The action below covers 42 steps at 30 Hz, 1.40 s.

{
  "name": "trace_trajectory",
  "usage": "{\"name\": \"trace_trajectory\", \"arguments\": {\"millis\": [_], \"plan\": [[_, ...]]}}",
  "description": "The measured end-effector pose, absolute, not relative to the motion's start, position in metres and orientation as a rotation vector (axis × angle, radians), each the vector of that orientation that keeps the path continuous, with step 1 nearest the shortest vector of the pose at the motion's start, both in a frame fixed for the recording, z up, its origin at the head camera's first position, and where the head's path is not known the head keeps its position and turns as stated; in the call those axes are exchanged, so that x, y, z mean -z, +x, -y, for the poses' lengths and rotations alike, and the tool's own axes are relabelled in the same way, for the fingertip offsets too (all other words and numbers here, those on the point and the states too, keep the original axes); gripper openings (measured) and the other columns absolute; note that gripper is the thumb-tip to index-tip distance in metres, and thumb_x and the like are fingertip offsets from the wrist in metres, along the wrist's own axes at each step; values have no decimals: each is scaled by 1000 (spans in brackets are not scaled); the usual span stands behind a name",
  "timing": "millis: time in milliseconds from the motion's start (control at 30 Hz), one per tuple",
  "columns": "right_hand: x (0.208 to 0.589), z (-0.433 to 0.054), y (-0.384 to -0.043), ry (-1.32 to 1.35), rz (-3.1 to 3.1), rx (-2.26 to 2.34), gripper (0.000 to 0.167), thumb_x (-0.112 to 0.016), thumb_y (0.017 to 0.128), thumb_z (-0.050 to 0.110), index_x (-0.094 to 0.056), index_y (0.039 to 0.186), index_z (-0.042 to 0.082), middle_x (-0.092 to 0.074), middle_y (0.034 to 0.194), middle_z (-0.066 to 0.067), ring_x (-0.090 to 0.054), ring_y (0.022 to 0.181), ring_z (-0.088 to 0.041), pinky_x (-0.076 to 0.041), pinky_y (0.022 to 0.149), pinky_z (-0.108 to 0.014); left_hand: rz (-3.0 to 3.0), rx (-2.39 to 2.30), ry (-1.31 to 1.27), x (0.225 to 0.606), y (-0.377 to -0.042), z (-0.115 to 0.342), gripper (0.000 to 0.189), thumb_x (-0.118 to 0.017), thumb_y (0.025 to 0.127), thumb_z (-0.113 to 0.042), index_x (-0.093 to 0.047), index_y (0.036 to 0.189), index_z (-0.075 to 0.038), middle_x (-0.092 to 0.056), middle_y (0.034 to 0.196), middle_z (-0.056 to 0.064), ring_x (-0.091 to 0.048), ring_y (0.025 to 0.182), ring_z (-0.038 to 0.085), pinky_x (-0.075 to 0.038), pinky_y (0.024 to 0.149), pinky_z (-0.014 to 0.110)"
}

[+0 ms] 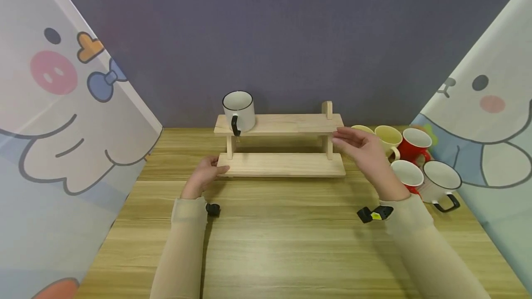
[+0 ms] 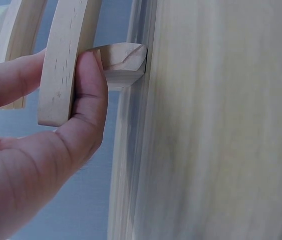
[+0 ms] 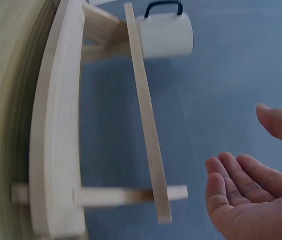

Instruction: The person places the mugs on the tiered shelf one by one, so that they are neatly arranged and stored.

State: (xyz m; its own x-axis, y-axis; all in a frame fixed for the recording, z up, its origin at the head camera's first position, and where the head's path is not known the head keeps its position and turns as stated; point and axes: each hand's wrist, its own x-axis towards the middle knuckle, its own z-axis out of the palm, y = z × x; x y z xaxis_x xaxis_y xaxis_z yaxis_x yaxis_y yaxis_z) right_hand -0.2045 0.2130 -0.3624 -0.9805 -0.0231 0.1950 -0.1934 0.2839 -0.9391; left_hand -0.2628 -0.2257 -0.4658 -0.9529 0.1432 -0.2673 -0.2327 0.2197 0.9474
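A two-tier wooden shelf (image 1: 282, 165) stands near the back wall. On the left end of its upper board rests a white mug (image 1: 238, 112) with a black rim and black handle, seen sideways in the right wrist view. My left hand (image 1: 204, 175) pinches the left end of the lower board; the left wrist view shows thumb and fingers on either side of the board (image 2: 63, 75). By the right end of the upper board is my right hand (image 1: 365, 153), its fingers loosely extended. In the right wrist view that hand (image 3: 256, 200) holds nothing and sits apart from the boards.
At the right of the wooden table (image 1: 266, 243) several mugs are grouped: a yellow mug (image 1: 388, 137), a red mug (image 1: 415, 144), a red-and-white one (image 1: 407, 173) and a white mug with a black handle (image 1: 440, 181). Printed panels flank the table, with a dark wall (image 1: 266, 36) behind.
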Motion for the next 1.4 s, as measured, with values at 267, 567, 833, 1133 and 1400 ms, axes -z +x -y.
{"name": "trace_trajectory", "arguments": {"millis": [267,567,833,1133,1400], "plan": [[377,-254,-185,75,2420,-1590,49,-78,94,25,-65,134,0,-71,120,-8,-66,102,-4,-51,82,-15,-2168,-1795,-92,466,-261,227,67,-63,102,-8,-25,152,15,-45,139,28,-55,114,31,-45,101,49],[387,-294,-159,-44,2444,-1521,50,-78,94,24,-64,135,-1,-71,113,9,-64,98,4,-49,81,-11,-2181,-1781,-99,469,-262,226,65,-64,102,-9,-29,152,13,-48,137,26,-56,113,31,-46,99,47],[399,-326,-136,-162,2441,-1513,49,-76,95,23,-62,136,-1,-71,111,15,-64,98,6,-48,79,-9,-2187,-1782,-88,469,-261,225,64,-64,101,-8,-30,151,14,-50,134,26,-57,109,29,-48,97,46],[411,-359,-118,-276,2307,-1548,38,-79,92,13,-69,128,3,-72,102,18,-66,91,6,-48,77,-9,-2191,-1783,-78,469,-261,225,63,-63,102,-7,-30,151,14,-51,135,26,-58,110,29,-48,98,45],[415,-372,-109,-456,2422,-1375,31,-79,92,29,-73,114,8,-66,85,30,-58,85,10,-46,64,-9,-2172,-1808,-80,467,-261,226,62,-63,102,-6,-30,150,15,-51,134,28,-58,111,31,-46,101,48]]}}
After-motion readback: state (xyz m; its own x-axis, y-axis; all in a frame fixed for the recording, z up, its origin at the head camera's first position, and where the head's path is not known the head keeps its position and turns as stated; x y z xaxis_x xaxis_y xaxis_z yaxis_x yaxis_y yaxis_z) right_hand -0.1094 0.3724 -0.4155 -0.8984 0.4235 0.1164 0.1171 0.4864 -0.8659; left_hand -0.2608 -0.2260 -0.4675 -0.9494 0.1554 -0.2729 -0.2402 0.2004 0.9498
